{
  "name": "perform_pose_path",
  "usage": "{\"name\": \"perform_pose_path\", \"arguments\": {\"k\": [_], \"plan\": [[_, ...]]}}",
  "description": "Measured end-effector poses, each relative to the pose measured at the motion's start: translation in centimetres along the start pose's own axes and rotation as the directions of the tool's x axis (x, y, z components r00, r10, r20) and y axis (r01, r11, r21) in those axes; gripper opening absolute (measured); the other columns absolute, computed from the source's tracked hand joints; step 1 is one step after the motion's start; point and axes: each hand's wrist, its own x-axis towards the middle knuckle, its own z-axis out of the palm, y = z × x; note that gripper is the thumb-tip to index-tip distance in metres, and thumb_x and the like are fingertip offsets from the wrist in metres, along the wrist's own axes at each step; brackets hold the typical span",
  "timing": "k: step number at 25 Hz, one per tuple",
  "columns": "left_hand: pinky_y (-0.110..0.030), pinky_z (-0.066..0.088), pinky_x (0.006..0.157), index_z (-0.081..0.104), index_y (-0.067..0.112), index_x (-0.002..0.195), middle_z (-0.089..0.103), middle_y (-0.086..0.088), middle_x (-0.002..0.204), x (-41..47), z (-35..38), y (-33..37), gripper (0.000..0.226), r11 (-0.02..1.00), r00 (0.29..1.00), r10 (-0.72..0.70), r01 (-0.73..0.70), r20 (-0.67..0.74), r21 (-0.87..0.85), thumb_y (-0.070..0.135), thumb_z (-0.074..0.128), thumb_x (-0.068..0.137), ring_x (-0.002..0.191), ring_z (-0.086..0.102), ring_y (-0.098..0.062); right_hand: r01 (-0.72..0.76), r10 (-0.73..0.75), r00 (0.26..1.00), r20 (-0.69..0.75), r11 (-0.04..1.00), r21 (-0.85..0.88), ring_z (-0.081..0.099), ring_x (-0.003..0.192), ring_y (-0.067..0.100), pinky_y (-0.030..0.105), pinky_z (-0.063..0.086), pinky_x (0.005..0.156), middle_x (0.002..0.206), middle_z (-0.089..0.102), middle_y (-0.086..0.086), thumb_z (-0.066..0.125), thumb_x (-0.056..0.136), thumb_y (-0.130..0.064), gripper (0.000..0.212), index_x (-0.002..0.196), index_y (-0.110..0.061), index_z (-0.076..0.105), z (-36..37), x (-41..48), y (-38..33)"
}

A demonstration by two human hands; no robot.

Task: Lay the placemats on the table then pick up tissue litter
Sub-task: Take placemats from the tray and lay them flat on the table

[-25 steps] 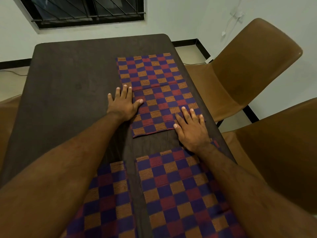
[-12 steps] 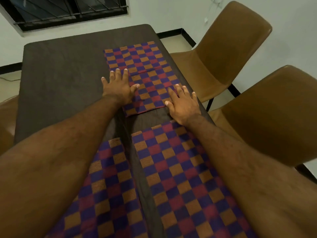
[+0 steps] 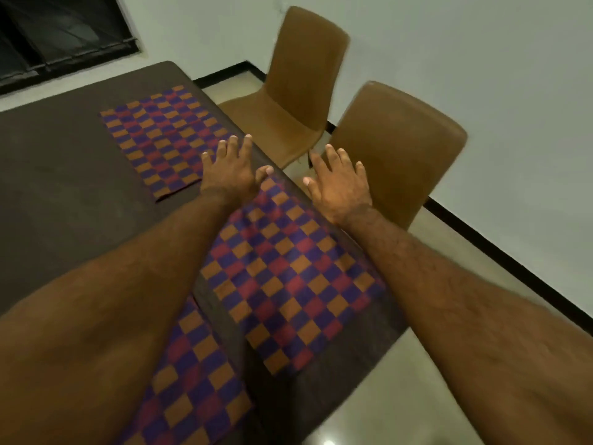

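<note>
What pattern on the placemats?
Checkerboard of orange, red and purple squares on each placemat, clearest in the head view.

- On the table point(image 3: 64, 194) lie three mats: the far placemat point(image 3: 160, 136) towards its far right, the middle placemat point(image 3: 288, 271) nearer along the right edge, and the nearest placemat point(image 3: 195, 380) left of that one and closest to the person.
- Right of the table stand two chairs, the far chair point(image 3: 301, 75) behind the near chair point(image 3: 398, 149).
- The left hand point(image 3: 229, 173) is over the far end of the middle placemat, just beside the far placemat.
- The right hand point(image 3: 340, 187) is out past the table's right edge, before the near chair.
</note>
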Motion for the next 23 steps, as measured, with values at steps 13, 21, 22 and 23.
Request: {"name": "perform_pose_path", "arguments": {"k": [13,21,22,23], "plan": [[-0.063,0.023,0.119,0.014,0.014,0.163,0.022,-0.017,0.168,-19.1,4.4,32.5,0.083,0.828,0.819,0.559,-0.558,0.133,-0.044,0.068,0.027,0.101,0.154,0.021,-0.038,-0.536,0.536,0.844,0.002,0.844,0.003,0.017,0.15,0.032,0.059,0.026,0.115,0.164,0.018,0.009,0.028,0.102,-0.055,0.062,0.156,-0.029,0.015,-2.2,-34.2,19.9],[-0.061,0.022,0.12,0.015,0.016,0.163,0.021,-0.016,0.168,-34.5,14.1,46.4,0.081,0.612,0.566,0.766,-0.787,0.303,-0.077,0.068,0.029,0.102,0.154,0.021,-0.037,-0.808,0.805,0.59,0.063,0.588,0.051,0.022,0.149,0.035,0.058,0.029,0.114,0.163,0.023,0.011,0.027,0.102,-0.055,0.061,0.156,-0.027,0.017,4.5,-56.9,25.4],[-0.061,0.023,0.12,0.016,0.015,0.163,0.022,-0.017,0.168,-36.8,15.5,47.9,0.082,0.57,0.52,0.793,-0.817,0.317,-0.085,0.068,0.028,0.102,0.154,0.022,-0.037,-0.837,0.834,0.547,0.071,0.543,0.062,0.023,0.148,0.035,0.058,0.03,0.113,0.163,0.023,0.012,0.028,0.102,-0.055,0.061,0.155,-0.027,0.018,5.7,-59.9,25.6],[-0.06,0.023,0.12,0.016,0.015,0.163,0.022,-0.017,0.168,-39.3,16.9,49.3,0.082,0.525,0.469,0.815,-0.847,0.34,-0.09,0.068,0.028,0.102,0.154,0.022,-0.037,-0.868,0.863,0.497,0.087,0.492,0.072,0.023,0.148,0.035,0.057,0.03,0.113,0.163,0.023,0.011,0.028,0.102,-0.055,0.061,0.156,-0.027,0.018,7.0,-62.9,25.6]]}}
